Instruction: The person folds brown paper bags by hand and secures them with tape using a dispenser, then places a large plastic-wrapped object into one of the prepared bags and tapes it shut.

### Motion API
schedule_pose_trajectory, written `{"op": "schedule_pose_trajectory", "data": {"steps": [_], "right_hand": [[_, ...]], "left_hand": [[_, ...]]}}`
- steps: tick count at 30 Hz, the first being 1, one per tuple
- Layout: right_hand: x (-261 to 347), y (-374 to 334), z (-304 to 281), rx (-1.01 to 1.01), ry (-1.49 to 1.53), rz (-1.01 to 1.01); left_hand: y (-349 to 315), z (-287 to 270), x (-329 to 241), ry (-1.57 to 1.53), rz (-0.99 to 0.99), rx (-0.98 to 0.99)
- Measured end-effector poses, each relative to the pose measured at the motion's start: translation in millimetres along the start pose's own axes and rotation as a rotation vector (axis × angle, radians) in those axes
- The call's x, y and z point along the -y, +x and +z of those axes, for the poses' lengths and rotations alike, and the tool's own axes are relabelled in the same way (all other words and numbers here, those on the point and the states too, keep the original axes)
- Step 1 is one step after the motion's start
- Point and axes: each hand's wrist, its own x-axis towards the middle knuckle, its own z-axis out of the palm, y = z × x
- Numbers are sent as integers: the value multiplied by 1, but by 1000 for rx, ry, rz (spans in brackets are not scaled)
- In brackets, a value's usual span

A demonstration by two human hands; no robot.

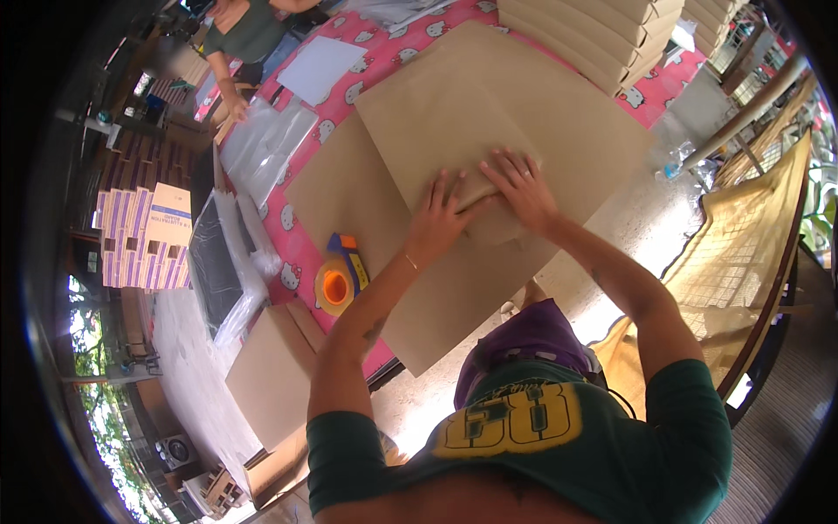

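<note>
A large sheet of brown paper [367,201] lies over the near part of the table. On it rests a smaller brown piece [436,96], with a raised, folded-looking part under my hands. My left hand [441,218] presses on its near edge, fingers apart. My right hand [525,194] lies flat beside it, fingers spread, and the two thumbs come close together. Neither hand grips anything that I can see. What lies under the brown surface is hidden. Left of my left forearm is a tape dispenser [342,278] with a blue body and an orange core.
Tall stacks of brown folded boxes [594,39] stand at the far right on the pink patterned tablecloth [292,218]. Clear plastic sleeves [266,144] and a white sheet [321,70] lie far left. Another person [253,39] works there. Cartons [148,231] are piled left; an open box [275,371] sits lower left.
</note>
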Motion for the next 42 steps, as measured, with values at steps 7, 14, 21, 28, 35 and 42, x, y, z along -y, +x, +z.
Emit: {"op": "schedule_pose_trajectory", "data": {"steps": [7, 14, 21, 28, 35, 42], "right_hand": [[2, -40, 4, 173, 144, 60], [13, -42, 0, 194, 188, 87], [13, -50, -11, 107, 139, 157], [-26, -28, -19, 406, 343, 207], [-79, -12, -27, -49, 528, 358], [-111, 2, -1, 163, 331, 213]], "left_hand": [[11, -5, -22, 62, -40, 146], [-22, 19, -53, -452, -52, 243], [-18, -15, -47, -862, -312, 259], [-13, 0, -37, -512, -56, 202], [6, -13, -23, -462, -62, 388], [48, -31, -65, -413, -166, 534]]}}
